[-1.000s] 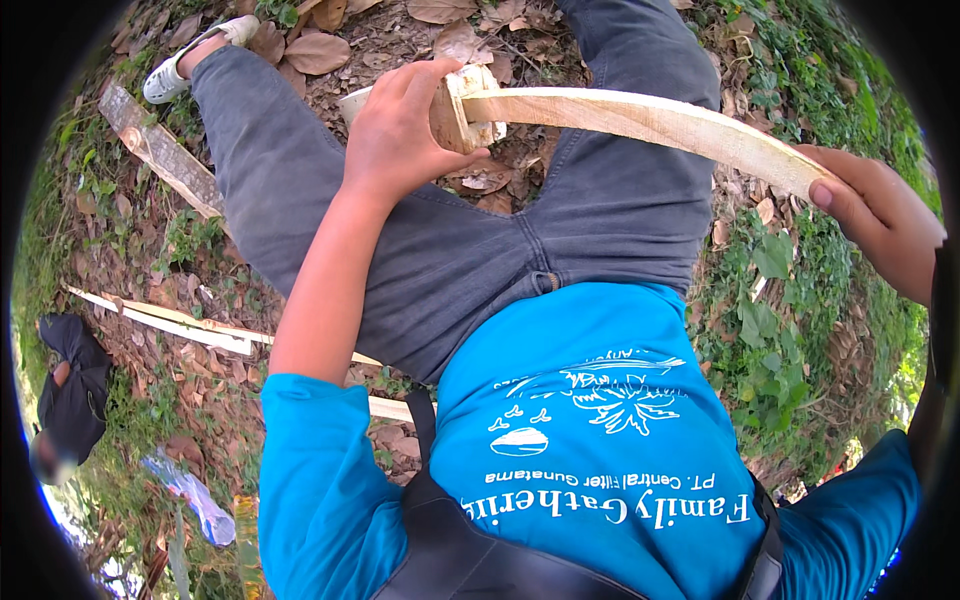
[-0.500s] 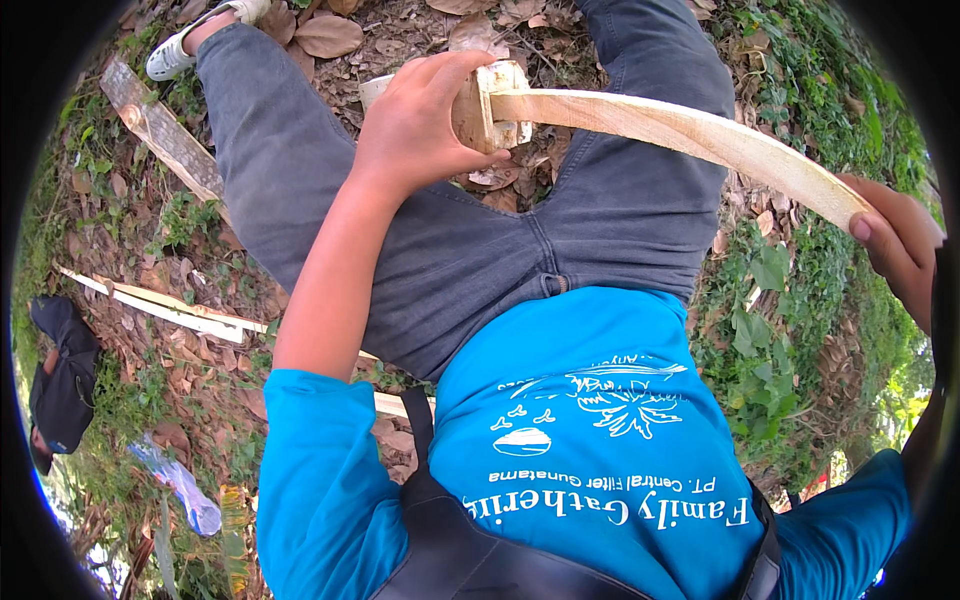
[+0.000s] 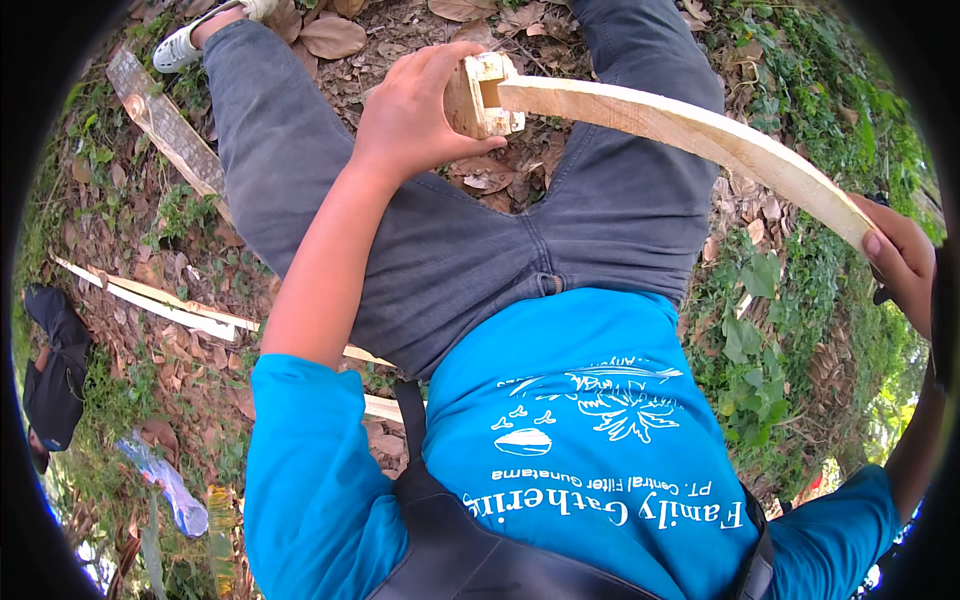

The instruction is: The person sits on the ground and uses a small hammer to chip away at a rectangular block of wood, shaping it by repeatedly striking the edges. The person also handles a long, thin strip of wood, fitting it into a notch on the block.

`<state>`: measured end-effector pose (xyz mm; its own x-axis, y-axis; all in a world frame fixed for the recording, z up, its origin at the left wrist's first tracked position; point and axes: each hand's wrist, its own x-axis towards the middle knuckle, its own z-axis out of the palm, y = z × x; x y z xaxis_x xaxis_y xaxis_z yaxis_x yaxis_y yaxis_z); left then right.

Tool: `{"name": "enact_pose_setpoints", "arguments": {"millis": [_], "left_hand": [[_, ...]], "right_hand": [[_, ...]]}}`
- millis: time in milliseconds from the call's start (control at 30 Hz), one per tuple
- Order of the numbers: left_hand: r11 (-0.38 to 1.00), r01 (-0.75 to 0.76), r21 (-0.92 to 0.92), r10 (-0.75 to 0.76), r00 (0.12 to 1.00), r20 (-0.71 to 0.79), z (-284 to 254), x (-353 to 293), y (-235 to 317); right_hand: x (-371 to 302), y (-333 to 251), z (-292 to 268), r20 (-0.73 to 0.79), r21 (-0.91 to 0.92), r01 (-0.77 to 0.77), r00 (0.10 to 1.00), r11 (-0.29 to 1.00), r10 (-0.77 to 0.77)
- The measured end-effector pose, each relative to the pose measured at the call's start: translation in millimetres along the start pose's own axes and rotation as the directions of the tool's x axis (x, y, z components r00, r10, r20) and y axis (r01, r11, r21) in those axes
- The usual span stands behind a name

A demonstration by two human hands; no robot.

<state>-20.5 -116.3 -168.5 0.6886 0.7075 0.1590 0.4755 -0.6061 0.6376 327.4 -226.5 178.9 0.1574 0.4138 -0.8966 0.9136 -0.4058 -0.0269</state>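
My left hand (image 3: 405, 120) is wrapped round a squared wooden block (image 3: 470, 102), its thumb along the near side. A rectangular slot opens in the block's right-hand face. In my right hand (image 3: 903, 258), at the far right, is one end of a long pale wooden slat (image 3: 690, 122), pinched with the thumb on top. The slat spans above my right thigh, and its other end sits at the slot. Whether its tip is still slightly inside or just in front, I cannot tell. Part of the block is hidden behind my left hand.
I sit with my legs (image 3: 290, 140) apart on ground covered with dry leaves (image 3: 332, 36). A rough plank (image 3: 165, 125) lies beyond my left leg. Thin wood strips (image 3: 160, 305), a dark cloth-like item (image 3: 55, 365) and clear plastic (image 3: 170, 490) lie at left. Green creepers grow at right.
The slat's end has drawn back to the right relative to the block, and more of the slot shows. My left hand and the block have shifted slightly left and up.
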Motion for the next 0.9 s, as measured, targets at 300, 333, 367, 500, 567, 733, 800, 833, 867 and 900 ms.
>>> {"name": "enact_pose_setpoints", "arguments": {"millis": [300,333,367,500,567,733,800,833,867,900], "left_hand": [[0.972,-0.06,-0.226,0.07,0.997,0.039,-4.3,1.2,-4.1],[0.964,-0.055,-0.261,0.069,0.997,0.042,-4.9,1.3,-5.6],[0.965,-0.053,-0.256,0.065,0.997,0.038,-5.1,0.5,-7.6],[0.968,-0.045,-0.248,0.057,0.997,0.043,-7.7,-1.0,-9.9],[0.967,-0.046,-0.251,0.061,0.997,0.05,-9.6,-1.8,-11.8],[0.967,-0.026,-0.252,0.045,0.996,0.072,-11.4,-3.5,-15.6],[0.966,-0.046,-0.254,0.058,0.997,0.042,-10.1,-3.5,-14.4],[0.965,-0.057,-0.256,0.066,0.997,0.028,-9.2,-3.1,-14.1],[0.966,-0.048,-0.256,0.058,0.998,0.033,-8.9,-3.0,-14.4],[0.966,-0.04,-0.256,0.051,0.998,0.038,-8.6,-2.7,-14.8]], "right_hand": [[-9.3,-21.9,22.9,-0.233,-0.387,0.073,0.957,0.919,-0.174],[-11.3,-19.7,33.2,-0.302,-0.392,0.087,0.928,0.916,-0.217],[-12.4,-22.7,34.4,-0.324,-0.393,0.088,0.919,0.915,-0.227],[-15.4,-36.6,32.7,-0.334,-0.408,0.072,0.916,0.91,-0.223],[-15.6,-34.2,36.4,-0.376,-0.444,0.077,0.888,0.893,-0.264],[-17.7,-54.8,30.9,-0.399,-0.382,0.037,0.895,0.923,-0.201],[-18.3,-57.7,24.0,-0.356,-0.473,0.056,0.901,0.879,-0.249],[-16.2,-56.7,14.8,-0.302,-0.562,0.076,0.908,0.824,-0.29],[-15.3,-54.6,12.2,-0.275,-0.608,0.106,0.902,0.787,-0.334],[-14.1,-52.6,9.6,-0.246,-0.652,0.136,0.893,0.746,-0.377]]}}
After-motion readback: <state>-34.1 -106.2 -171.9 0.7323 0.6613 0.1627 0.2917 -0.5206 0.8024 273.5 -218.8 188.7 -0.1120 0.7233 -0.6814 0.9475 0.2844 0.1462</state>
